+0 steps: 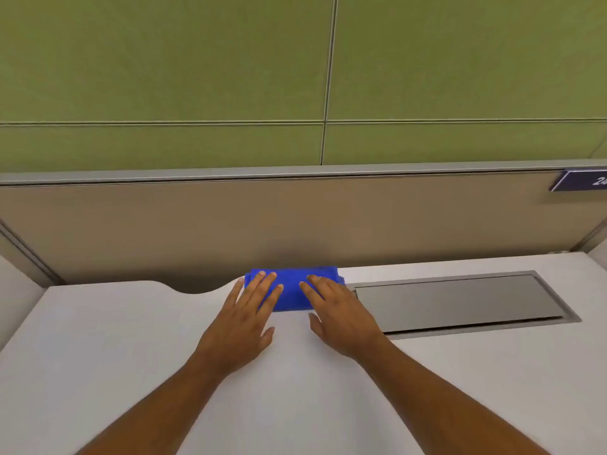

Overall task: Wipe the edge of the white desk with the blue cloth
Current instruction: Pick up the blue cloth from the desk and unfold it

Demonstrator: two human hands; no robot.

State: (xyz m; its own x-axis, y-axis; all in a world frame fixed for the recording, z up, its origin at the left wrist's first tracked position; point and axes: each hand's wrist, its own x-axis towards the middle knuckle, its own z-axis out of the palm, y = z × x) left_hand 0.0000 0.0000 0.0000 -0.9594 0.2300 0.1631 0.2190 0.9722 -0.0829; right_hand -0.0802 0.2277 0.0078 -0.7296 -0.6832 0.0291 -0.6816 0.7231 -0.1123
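Observation:
A folded blue cloth (293, 289) lies at the far edge of the white desk (131, 339), against the partition. My left hand (244, 316) lies flat with spread fingers resting on the cloth's left half. My right hand (338, 315) lies flat too, its fingertips on the cloth's right half. Both palms rest on the desk just in front of the cloth. Neither hand grips it.
A grey metal cable flap (456, 302) is set into the desk right of the cloth. A curved cut-out (193, 285) notches the far edge to the left. A brown partition (295, 221) with a grey top rail stands behind, green wall panels above, a dark number tag (581, 181) at right.

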